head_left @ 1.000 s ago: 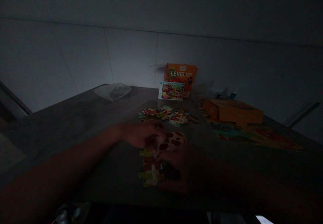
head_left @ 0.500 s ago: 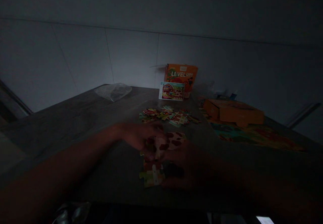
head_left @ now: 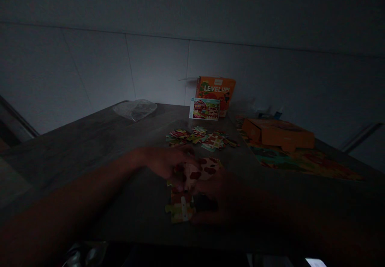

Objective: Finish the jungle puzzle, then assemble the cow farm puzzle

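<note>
A partly joined jigsaw puzzle (head_left: 203, 174) lies flat on the grey table, printed with a pale cow with dark red patches. My left hand (head_left: 167, 163) reaches in from the left, its fingers bent down onto the pieces at the upper left side. From the right, my right hand (head_left: 215, 193) grips the same section, its index finger on the pieces and thumb at the lower edge. Both hands' fingertips meet close together near the middle. A lower piece with a white fence post (head_left: 184, 209) shows between them. Dim light hides much of my right hand.
Behind the hands is a pile of loose jigsaw pieces (head_left: 204, 138). A picture card (head_left: 204, 109) leans on an upright orange box (head_left: 215, 87). A clear plastic bag (head_left: 135, 109) lies back left. At right, an orange box lid (head_left: 278, 134) rests on a colourful sheet (head_left: 303, 163).
Both hands stay nearly in place on the jigsaw puzzle, with only slight finger shifts. The lower part of the puzzle has moved a touch to the left.
</note>
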`<state>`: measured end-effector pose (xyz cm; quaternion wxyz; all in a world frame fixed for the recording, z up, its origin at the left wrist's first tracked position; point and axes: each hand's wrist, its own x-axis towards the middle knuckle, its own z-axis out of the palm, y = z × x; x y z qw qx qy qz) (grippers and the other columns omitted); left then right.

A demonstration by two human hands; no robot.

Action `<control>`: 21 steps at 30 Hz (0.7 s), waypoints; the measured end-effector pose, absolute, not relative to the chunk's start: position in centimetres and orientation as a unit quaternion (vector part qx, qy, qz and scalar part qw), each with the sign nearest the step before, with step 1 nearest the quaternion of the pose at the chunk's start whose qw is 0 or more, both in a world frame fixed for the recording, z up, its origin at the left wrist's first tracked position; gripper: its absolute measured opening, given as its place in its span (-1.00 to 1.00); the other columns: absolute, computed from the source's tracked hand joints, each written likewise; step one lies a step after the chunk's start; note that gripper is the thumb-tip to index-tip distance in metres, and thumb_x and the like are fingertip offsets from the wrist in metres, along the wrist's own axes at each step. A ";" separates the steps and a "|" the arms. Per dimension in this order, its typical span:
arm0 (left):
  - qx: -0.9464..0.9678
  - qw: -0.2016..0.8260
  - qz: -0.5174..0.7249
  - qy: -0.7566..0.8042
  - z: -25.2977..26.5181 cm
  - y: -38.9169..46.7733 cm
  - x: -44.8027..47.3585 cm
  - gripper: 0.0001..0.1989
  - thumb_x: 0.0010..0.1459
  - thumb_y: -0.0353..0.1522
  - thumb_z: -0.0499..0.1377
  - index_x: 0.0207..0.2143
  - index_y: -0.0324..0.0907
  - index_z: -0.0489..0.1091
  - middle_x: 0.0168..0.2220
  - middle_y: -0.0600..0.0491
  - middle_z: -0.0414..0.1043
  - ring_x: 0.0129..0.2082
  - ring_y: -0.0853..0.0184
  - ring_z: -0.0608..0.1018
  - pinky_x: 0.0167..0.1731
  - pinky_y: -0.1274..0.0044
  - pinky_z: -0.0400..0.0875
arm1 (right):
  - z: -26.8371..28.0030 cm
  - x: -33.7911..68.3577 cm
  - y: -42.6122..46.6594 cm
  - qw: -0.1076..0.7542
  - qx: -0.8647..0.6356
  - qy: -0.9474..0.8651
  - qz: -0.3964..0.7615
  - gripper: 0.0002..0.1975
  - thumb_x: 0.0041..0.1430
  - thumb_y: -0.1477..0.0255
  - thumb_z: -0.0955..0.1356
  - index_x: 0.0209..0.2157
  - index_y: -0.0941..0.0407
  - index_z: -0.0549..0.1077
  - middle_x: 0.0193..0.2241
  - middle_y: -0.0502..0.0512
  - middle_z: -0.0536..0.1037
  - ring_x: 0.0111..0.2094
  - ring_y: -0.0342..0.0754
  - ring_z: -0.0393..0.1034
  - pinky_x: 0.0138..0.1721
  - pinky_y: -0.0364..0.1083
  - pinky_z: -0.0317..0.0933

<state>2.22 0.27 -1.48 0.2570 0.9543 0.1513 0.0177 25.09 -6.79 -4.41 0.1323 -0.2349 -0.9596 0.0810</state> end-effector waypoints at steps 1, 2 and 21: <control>0.955 0.256 0.020 0.151 -1.5 0.3 2.2 -0.54 0.05 -0.25 0.37 0.02 -0.06 0.43 0.07 -0.02 0.35 0.13 0.09 0.33 0.12 0.32 0.30 | -4.4 25.1 -6.8 0.135 -0.234 -0.959 0.090 -0.56 0.11 0.07 0.43 -0.08 0.06 0.53 -0.19 0.12 0.59 -0.18 0.04 0.47 -0.10 0.00 0.27; 0.955 0.255 0.021 0.153 -1.6 0.3 2.2 -0.54 0.05 -0.26 0.37 0.02 -0.06 0.43 0.07 -0.02 0.35 0.14 0.09 0.32 0.12 0.32 0.30 | -4.5 25.1 -6.8 0.138 -0.233 -0.957 0.102 -0.56 0.11 0.08 0.44 -0.08 0.06 0.53 -0.20 0.12 0.59 -0.18 0.04 0.47 -0.10 0.00 0.27; 0.955 0.252 0.019 0.157 -1.5 0.2 2.4 -0.56 0.04 -0.30 0.36 0.00 -0.10 0.43 0.02 -0.04 0.35 0.13 0.08 0.32 0.13 0.28 0.29 | -4.8 24.9 -6.9 0.143 -0.239 -0.957 0.088 -0.56 0.13 0.06 0.42 -0.09 0.07 0.52 -0.23 0.11 0.60 -0.24 0.01 0.47 -0.20 -0.04 0.26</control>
